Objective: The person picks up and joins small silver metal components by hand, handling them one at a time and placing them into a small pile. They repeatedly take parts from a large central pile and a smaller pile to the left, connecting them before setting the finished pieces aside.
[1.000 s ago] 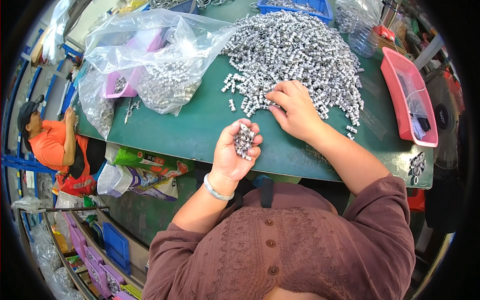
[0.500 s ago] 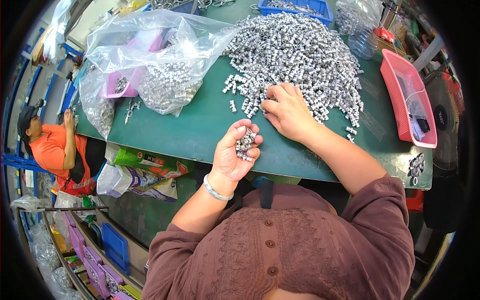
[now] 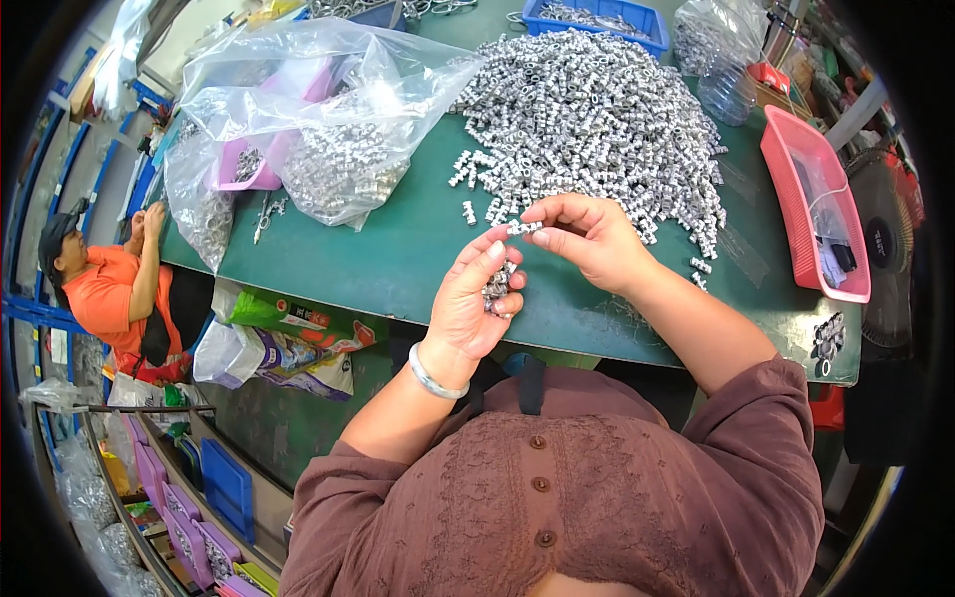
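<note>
A wide heap of small silvery ribbed metal fittings [image 3: 597, 119] covers the middle of the green table [image 3: 318, 269]. On the near side of it, my left hand [image 3: 470, 303] curls around several of these fittings, which show between palm and fingers. My right hand [image 3: 589, 239] pinches a short row of fittings [image 3: 524, 228] between thumb and forefinger. The left end of that row meets the tip of my left forefinger. A few loose fittings [image 3: 469, 212] lie at the heap's left edge.
To the left, a clear plastic bag [image 3: 348, 149] of fittings lies beside a pink scoop-like bin [image 3: 244, 164]. A blue tray [image 3: 597, 20] stands behind the heap. At right are a pink basket [image 3: 816, 199] and a small dark cluster of rings [image 3: 828, 338]. A person in orange [image 3: 109, 298] works farther left.
My right hand has come back from the heap's edge toward my left hand with a short row of fittings in its fingertips. My left forefinger has stretched out to meet it.
</note>
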The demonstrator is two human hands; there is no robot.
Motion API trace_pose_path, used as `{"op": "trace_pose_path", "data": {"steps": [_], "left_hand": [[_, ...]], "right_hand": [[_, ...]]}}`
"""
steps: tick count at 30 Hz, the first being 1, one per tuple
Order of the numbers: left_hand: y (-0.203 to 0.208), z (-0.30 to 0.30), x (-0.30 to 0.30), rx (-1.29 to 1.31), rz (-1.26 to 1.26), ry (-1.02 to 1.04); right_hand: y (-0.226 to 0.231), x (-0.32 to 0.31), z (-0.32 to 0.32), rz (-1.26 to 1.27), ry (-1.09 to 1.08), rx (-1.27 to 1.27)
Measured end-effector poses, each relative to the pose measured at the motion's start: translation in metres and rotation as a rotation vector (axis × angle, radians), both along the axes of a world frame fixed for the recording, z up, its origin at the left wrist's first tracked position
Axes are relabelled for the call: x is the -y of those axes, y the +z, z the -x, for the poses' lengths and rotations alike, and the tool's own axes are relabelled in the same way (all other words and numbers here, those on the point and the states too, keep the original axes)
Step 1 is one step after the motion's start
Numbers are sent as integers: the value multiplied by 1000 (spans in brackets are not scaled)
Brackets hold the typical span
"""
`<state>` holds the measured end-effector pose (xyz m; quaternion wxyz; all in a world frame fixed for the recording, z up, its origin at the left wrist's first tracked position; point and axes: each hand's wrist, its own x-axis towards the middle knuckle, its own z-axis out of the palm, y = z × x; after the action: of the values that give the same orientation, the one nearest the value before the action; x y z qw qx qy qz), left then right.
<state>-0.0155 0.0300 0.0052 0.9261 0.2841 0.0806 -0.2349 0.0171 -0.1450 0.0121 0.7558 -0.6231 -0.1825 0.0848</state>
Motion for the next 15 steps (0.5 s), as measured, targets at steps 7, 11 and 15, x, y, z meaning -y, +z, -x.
{"op": "trace_pose_path", "data": {"steps": [7, 11, 15], "left_hand": [[4, -1, 5, 32, -73, 2], [-1, -4, 4, 7, 12, -45], [-4, -4, 4, -39, 77, -53]], "right_hand": [[8, -2, 5, 25, 77, 2], [6, 0, 1, 249, -37, 297], [5, 12, -8, 831, -330, 803]]}}
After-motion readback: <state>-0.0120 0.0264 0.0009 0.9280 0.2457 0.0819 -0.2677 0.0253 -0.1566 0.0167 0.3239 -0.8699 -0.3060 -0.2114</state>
